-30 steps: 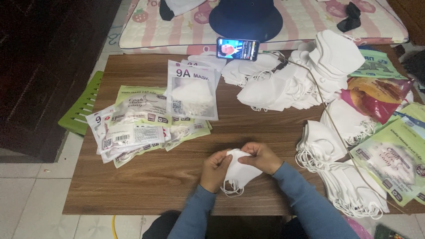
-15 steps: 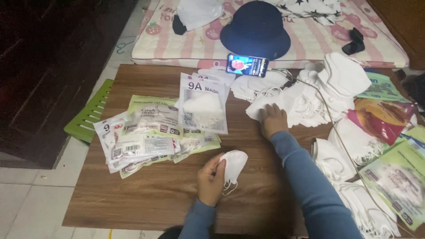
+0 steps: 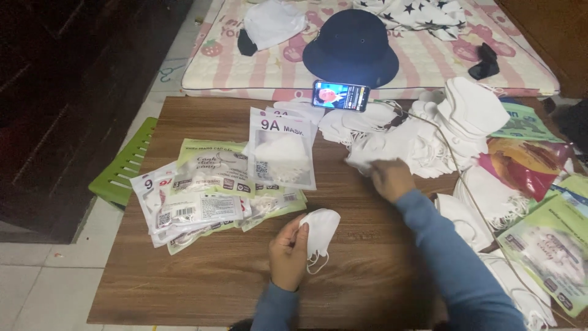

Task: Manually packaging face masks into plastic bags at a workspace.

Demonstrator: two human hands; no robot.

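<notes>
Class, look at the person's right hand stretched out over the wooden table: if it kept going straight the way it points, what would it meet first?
The right hand points up and left, at the loose pile of white masks. It would likely meet the nearest mask at once; motion blur hides whether it already touches.

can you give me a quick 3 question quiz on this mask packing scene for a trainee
1. True or false: the left hand holds a folded white mask.
2. What is the right hand reaching into? A) the pile of loose white masks B) the dark blue hat C) the green stool
3. Fill in: the phone lies at the far edge of the wooden ____, its screen lit.

Key: 1 true; 2 A; 3 table.
</notes>
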